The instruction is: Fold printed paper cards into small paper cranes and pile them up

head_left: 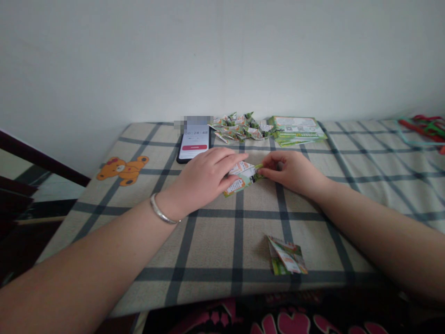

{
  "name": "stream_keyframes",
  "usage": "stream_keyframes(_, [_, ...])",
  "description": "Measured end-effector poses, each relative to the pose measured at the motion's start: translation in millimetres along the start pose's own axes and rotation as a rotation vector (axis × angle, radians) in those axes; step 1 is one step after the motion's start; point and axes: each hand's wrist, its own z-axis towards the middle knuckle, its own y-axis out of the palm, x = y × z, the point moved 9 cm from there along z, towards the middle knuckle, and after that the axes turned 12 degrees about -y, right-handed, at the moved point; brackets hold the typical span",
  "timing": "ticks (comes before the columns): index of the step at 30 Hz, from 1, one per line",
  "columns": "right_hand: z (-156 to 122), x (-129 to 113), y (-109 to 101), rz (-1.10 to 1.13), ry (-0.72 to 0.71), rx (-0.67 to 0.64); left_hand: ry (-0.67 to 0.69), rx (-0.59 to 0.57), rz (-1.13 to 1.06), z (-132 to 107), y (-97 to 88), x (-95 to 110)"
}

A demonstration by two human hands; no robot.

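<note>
A printed, folded piece of paper [239,178] in white, green and orange lies between my two hands near the middle of the table. My left hand [205,178] grips its left side, fingers along the far edge and thumb on the near part. At its right corner, my right hand [287,171] pinches the paper between thumb and forefinger. My left palm and fingers cover part of the sheet. Closer to me, a second folded paper [287,256] of the same print lies apart from both hands.
A phone [193,141] showing a running timer lies beyond my left hand. Several folded paper pieces [239,129] are heaped beside it, then a stack of printed sheets [297,129]. A bear picture [123,170] is at the left; red and green items [426,127] sit far right.
</note>
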Motion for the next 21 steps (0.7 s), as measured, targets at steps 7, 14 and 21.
stream_keyframes(7, [-0.5,-19.7,-13.8,-0.041,-0.225,0.146,0.049,0.118,-0.086,-1.2,-15.5,8.2])
stream_keyframes(14, [-4.4,-45.0,-19.9,-0.133,-0.45,0.185,0.1,0.186,-0.112,-1.7,-26.9,14.2])
stream_keyframes(21, [-6.3,-48.6,-12.5,-0.217,-0.549,0.104,0.124,0.133,-0.028,-1.7,-21.2,13.8])
